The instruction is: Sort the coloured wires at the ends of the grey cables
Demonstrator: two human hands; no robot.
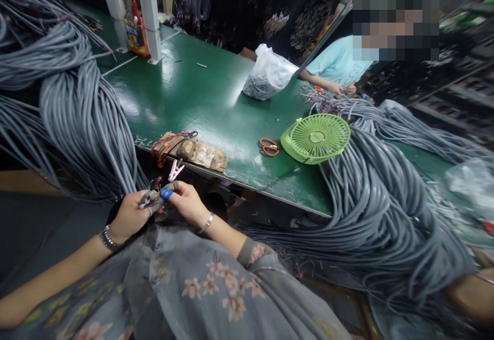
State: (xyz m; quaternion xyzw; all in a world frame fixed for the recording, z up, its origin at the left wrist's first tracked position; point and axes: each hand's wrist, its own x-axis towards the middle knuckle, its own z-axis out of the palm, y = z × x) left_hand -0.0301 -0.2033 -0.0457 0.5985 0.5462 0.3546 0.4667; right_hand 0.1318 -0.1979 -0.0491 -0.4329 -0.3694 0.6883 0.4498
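Close to my lap, my left hand (129, 217) is closed around the end of a grey cable (154, 207), where thin coloured wires (145, 201) stick out. My right hand (190, 205) pinches the same cable end from the other side; a blue wrap (166, 194) shows at its fingertips. Just beyond the fingers a pale pink clothes peg (176, 170) stands at the table edge. Behind it lies a taped wooden block (200, 154) with red and black wires on it. How the fingers meet under the cable is hidden.
Thick bundles of grey cable hang at the left (85, 108) and right (370, 191). On the green table (185, 98) are a green fan (317, 137), orange-handled scissors (269, 147) and a plastic bag (268, 75). Across it, a person in a light blue shirt (335, 62) handles cables.
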